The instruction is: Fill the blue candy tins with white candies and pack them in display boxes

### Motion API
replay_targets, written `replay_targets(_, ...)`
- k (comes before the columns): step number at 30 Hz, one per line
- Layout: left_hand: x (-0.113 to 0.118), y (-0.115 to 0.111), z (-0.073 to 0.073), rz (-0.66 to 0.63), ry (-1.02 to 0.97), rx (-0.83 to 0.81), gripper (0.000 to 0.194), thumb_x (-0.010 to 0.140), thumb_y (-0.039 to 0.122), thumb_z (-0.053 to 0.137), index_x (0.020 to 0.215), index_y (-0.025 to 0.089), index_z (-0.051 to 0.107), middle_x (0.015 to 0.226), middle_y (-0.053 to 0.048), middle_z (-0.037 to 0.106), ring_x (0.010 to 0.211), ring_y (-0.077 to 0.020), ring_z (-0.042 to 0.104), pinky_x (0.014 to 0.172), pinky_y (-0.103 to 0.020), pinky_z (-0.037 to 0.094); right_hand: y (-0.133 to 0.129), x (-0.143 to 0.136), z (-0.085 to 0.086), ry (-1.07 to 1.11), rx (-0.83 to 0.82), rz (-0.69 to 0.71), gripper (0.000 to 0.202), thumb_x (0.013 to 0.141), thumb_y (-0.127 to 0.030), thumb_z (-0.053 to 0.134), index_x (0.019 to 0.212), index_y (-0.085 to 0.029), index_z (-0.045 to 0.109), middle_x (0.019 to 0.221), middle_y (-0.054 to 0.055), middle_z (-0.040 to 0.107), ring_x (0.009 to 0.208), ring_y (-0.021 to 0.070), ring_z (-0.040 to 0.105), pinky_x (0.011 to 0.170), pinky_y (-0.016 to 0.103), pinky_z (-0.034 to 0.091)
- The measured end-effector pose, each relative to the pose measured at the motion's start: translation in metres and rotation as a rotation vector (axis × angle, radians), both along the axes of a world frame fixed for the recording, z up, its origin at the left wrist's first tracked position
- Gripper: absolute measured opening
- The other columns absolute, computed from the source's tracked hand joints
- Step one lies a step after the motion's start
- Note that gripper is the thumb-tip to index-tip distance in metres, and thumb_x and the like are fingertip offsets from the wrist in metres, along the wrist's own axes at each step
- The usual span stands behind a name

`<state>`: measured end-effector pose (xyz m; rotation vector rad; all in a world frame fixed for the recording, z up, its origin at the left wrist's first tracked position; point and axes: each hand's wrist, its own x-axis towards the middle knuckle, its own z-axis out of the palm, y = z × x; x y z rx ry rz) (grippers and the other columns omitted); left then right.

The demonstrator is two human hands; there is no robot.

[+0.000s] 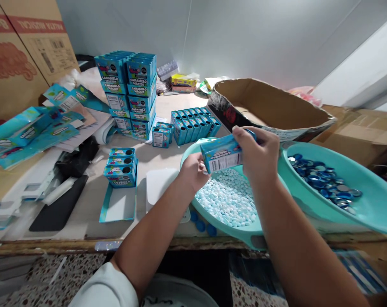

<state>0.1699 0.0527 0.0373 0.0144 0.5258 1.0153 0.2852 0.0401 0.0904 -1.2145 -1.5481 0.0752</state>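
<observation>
A printed cardboard carton stands at the far left corner of the table. A flat black slab lies near the front edge, leftward; a yellow packet lies by the far edge.

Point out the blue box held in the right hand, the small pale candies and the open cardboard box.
Blue box (221,152): head view, on its printed side.
Pale candies (228,198): head view, middle of the heap.
Open cardboard box (276,111): head view, inner wall.
</observation>
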Motion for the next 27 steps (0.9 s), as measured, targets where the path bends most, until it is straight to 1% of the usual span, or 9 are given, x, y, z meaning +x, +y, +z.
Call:
replay_targets(2,0.0004,0.0007,-0.0014,-0.009,0.0,0.01,0.025,0.089,0.007,0.052,0.068,0.018,0.046,0.055,0.005,0.037,0.043,-0.0067,0.037,0.052,-0.019,0.038,0.0,0.0001,0.0001,-0.02,-0.005,-0.005,0.027,0.078,-0.042,0.072,0.065,-0.021,0.062,0.054,-0.004,0.04,0.05,0.0117,0.036,0.045,0.026,0.029)
replay_targets(4,0.0001,0.0009,-0.0025,-0.024,0.008,0.021,0.023,0.091,0.008,0.05,0.07,0.018,0.049,0.055,0.005,0.039,0.043,-0.0071,0.036,0.052,-0.019,0.039,0.0,0.0009,0.0004,-0.03,-0.017,-0.015,0.03,0.079,-0.044,0.074,0.065,-0.021,0.061,0.054,-0.004,0.041,0.05,0.0116,0.037,0.045,0.026,0.03)
replay_targets(9,-0.0017,-0.0002,-0.0024,-0.037,0.018,0.037,0.025,0.091,0.009,0.052,0.069,0.019,0.047,0.052,0.007,0.032,0.039,-0.0062,0.027,0.048,-0.019,0.036,-0.0001,0.0035,0.0015,-0.023,-0.03,-0.026,0.028,0.078,-0.041,0.073,0.064,-0.021,0.061,0.055,-0.003,0.042,0.051,0.012,0.038,0.045,0.026,0.03)
replay_targets(12,-0.0015,-0.0016,0.0009,-0.034,0.014,0.04,0.027,0.09,0.006,0.051,0.068,0.019,0.044,0.052,0.007,0.03,0.039,-0.0061,0.027,0.046,-0.019,0.032,-0.0009,0.0034,0.0013,-0.053,-0.012,-0.044,0.027,0.078,-0.04,0.073,0.064,-0.021,0.06,0.055,-0.003,0.042,0.052,0.0123,0.039,0.045,0.026,0.03)
replay_targets(16,-0.0004,-0.0038,0.0057,-0.021,0.03,0.025,0.027,0.09,0.003,0.043,0.068,0.019,0.046,0.051,0.006,0.03,0.039,-0.0069,0.029,0.045,-0.018,0.033,-0.0026,0.0014,-0.0003,-0.096,0.035,-0.062,0.024,0.078,-0.038,0.073,0.065,-0.021,0.062,0.055,-0.003,0.042,0.052,0.0119,0.037,0.047,0.027,0.031)
replay_targets(19,0.0001,-0.004,0.0063,-0.013,0.046,0.016,0.025,0.09,0.004,0.042,0.073,0.018,0.053,0.056,0.003,0.044,0.042,-0.0079,0.039,0.05,-0.019,0.04,-0.0036,0.0001,-0.0012,-0.123,0.061,-0.059,0.022,0.078,-0.036,0.075,0.068,-0.021,0.063,0.057,-0.004,0.043,0.052,0.0117,0.038,0.048,0.027,0.032)
replay_targets(22,0.0004,-0.003,0.0048,-0.013,0.044,0.013,0.021,0.088,0.005,0.045,0.084,0.017,0.061,0.067,-0.001,0.058,0.054,-0.0107,0.055,0.063,-0.022,0.051,-0.0039,0.0003,-0.0004,-0.091,0.054,-0.041,0.021,0.079,-0.035,0.074,0.068,-0.021,0.063,0.057,-0.004,0.044,0.052,0.0117,0.038,0.048,0.027,0.032)
replay_targets(25,0.0007,-0.0029,0.004,-0.01,0.03,0.025,0.021,0.089,0.007,0.047,0.092,0.018,0.064,0.075,-0.003,0.063,0.07,-0.0146,0.065,0.079,-0.027,0.056,-0.0031,0.0019,0.0013,-0.044,0.061,-0.028,0.021,0.078,-0.036,0.075,0.067,-0.021,0.064,0.057,-0.004,0.043,0.051,0.012,0.038,0.047,0.028,0.031)
replay_targets(27,0.0003,-0.0038,0.0047,-0.006,0.052,0.038,0.02,0.094,0.012,0.045,0.091,0.019,0.064,0.081,-0.006,0.066,0.079,-0.0167,0.068,0.086,-0.03,0.056,-0.0018,0.0037,0.002,-0.013,0.063,-0.018,0.026,0.08,-0.039,0.074,0.064,-0.022,0.061,0.055,-0.004,0.04,0.05,0.0122,0.037,0.047,0.028,0.031)
